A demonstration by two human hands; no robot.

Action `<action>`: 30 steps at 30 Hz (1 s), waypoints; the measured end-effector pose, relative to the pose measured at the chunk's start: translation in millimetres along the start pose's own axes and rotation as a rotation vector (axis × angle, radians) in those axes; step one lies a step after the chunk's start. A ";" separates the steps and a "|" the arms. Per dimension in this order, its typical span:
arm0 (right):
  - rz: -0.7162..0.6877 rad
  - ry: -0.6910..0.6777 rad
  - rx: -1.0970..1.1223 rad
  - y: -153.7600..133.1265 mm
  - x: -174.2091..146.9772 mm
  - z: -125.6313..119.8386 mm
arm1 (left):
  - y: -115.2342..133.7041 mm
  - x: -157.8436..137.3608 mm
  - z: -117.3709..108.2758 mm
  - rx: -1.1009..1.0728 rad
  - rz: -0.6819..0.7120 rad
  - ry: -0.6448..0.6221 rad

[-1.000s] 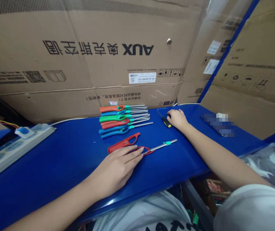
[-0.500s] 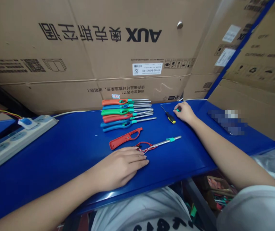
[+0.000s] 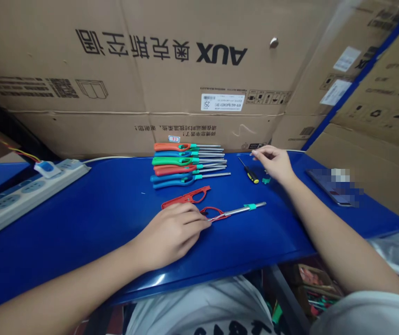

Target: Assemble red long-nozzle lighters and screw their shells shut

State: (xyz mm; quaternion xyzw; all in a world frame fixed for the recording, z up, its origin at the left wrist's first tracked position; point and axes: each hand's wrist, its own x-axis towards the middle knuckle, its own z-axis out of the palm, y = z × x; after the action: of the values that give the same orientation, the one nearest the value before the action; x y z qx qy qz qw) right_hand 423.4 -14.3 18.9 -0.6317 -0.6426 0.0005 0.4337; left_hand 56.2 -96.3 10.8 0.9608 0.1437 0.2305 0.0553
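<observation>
My left hand (image 3: 178,230) lies with its fingers curled over the handle end of an opened red gas lighter (image 3: 216,213), hiding that end. Thin wires show in its shell, and its metal tube carries a teal collar (image 3: 251,206). Just behind my left hand is the other red shell half (image 3: 188,195), partly covered by the fingers. My right hand (image 3: 274,163) is closed in a pinch above the table; a tiny piece shows at the fingertips, too small to name. Below that hand rests a small green part (image 3: 266,180), beside a black and yellow screwdriver (image 3: 251,174).
Several assembled lighters (image 3: 174,161) in orange, blue, green and red lie in a row at the back. A white power strip (image 3: 28,195) runs along the left. Cardboard (image 3: 171,93) walls the rear of the blue table (image 3: 115,242). A phone-like object (image 3: 332,186), partly blurred, lies at right.
The green part formerly at my right hand now lies on the table. My right hand has risen slightly into a pinch. My left hand has shifted over the red shell half.
</observation>
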 end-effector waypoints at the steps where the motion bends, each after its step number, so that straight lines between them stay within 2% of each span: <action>1: 0.000 -0.006 -0.014 -1.0 -0.5 -2.5 | -0.3 0.0 -0.3 0.000 -0.016 0.014; 3: 0.000 -0.042 -0.070 0.1 0.0 -11.1 | -0.2 0.4 -1.1 -0.002 -0.049 0.043; 5: -0.004 -0.165 -0.158 4.4 1.6 -23.9 | 0.8 1.1 -2.1 -0.004 -0.079 0.076; 8: 0.017 -0.496 -0.270 13.9 3.1 -46.0 | 3.0 2.7 -3.7 0.012 -0.141 0.097; 10: 0.071 -0.720 -0.261 20.2 2.6 -58.2 | 3.9 3.8 -4.7 0.027 -0.179 0.085; 12: 0.130 -0.853 -0.212 25.8 1.6 -65.9 | 3.6 4.7 -5.4 0.037 -0.218 0.062; 16: 0.173 -0.870 -0.193 32.5 1.8 -69.5 | 1.4 6.0 -5.9 0.047 -0.289 0.009; 20: 0.118 -0.873 -0.180 25.5 2.8 -68.2 | 0.6 5.7 -5.6 0.007 -0.322 -0.031; 26: 0.013 -0.755 0.025 -20.3 -8.6 -60.2 | -0.5 4.8 -3.9 -0.090 -0.300 -0.070; 30: -0.084 -0.801 0.176 -50.2 -22.5 -44.9 | -3.2 4.6 -1.7 -0.133 -0.306 -0.082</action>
State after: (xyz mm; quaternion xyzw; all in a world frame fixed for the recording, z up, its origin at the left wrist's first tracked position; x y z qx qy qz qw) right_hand 403.8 -67.3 61.9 -0.5151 -0.7834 0.2837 0.2012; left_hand 58.5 -91.7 13.8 0.9305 0.2705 0.1891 0.1591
